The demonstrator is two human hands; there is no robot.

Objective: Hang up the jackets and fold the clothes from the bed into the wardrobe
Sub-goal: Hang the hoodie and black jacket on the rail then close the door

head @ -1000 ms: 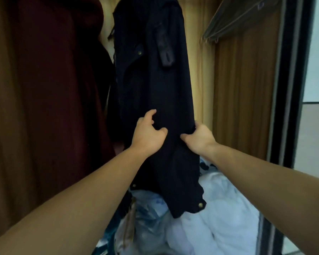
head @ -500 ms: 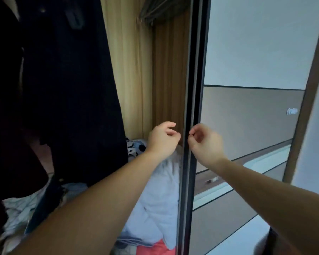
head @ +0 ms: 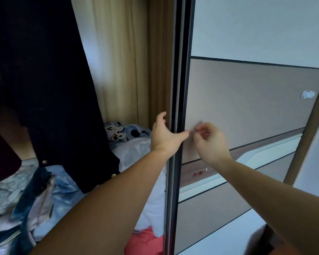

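A dark navy jacket (head: 53, 89) with brass snaps hangs inside the wardrobe at the left. Both my hands are off it. My left hand (head: 166, 137) is open at the dark edge of the sliding door (head: 180, 89), with its fingers on the inside and its thumb across the front of the frame. My right hand (head: 210, 142) is just right of that edge, in front of the beige door panel (head: 247, 107). Its fingers are curled in and hold nothing.
A maroon garment (head: 0, 153) hangs at the far left. On the wardrobe floor lie denim (head: 35, 190), a cartoon-print cloth (head: 116, 133), a white quilt (head: 136, 159) and a coral item (head: 147, 242). A small white knob (head: 307, 94) sits on the door panel.
Both hands let go of the navy jacket's lower part and moved right to the sliding door's edge. My view swung right with them. The left hand has opened around the edge.
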